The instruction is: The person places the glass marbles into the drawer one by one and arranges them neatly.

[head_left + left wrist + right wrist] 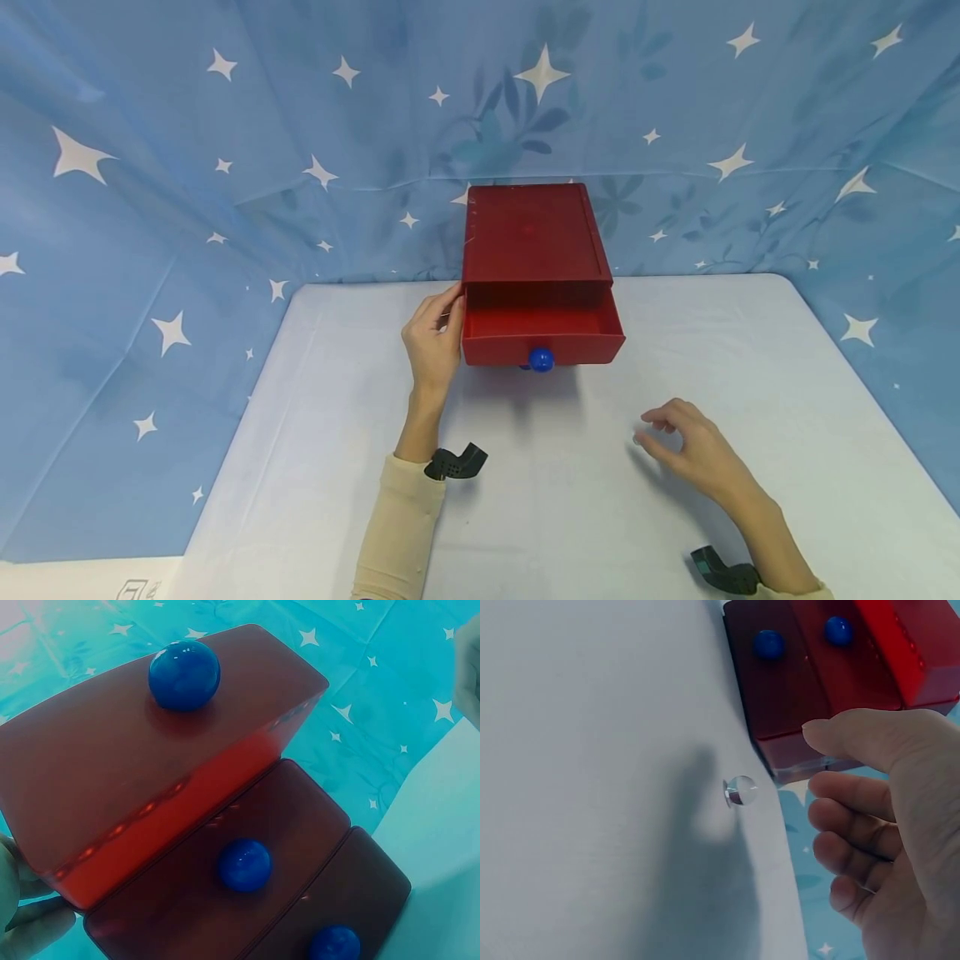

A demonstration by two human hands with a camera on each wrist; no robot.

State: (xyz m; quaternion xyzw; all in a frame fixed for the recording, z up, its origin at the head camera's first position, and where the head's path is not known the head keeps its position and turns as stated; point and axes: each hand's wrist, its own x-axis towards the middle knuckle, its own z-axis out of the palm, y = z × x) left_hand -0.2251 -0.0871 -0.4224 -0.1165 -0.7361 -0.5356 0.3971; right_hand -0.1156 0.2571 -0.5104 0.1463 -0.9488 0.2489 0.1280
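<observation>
A red drawer cabinet (532, 233) stands at the back of the white table (540, 508). Its top drawer (543, 333), with a blue ball knob (541, 359), is pulled out and looks empty. My left hand (433, 337) rests with straight fingers against the cabinet's left side. In the left wrist view the open drawer's front (112, 765) juts out above two closed drawers, each with a blue knob (244, 864). My right hand (678, 433) hovers over the table in front of and to the right of the cabinet, fingers loosely curled and holding nothing. A small clear ball (740, 790) lies on the table near its fingertips (821, 731).
A blue cloth with white stars (225, 167) hangs behind and around the table. The table's left edge (232, 442) and right edge (870, 392) are in view. White tabletop stretches out in front of the cabinet.
</observation>
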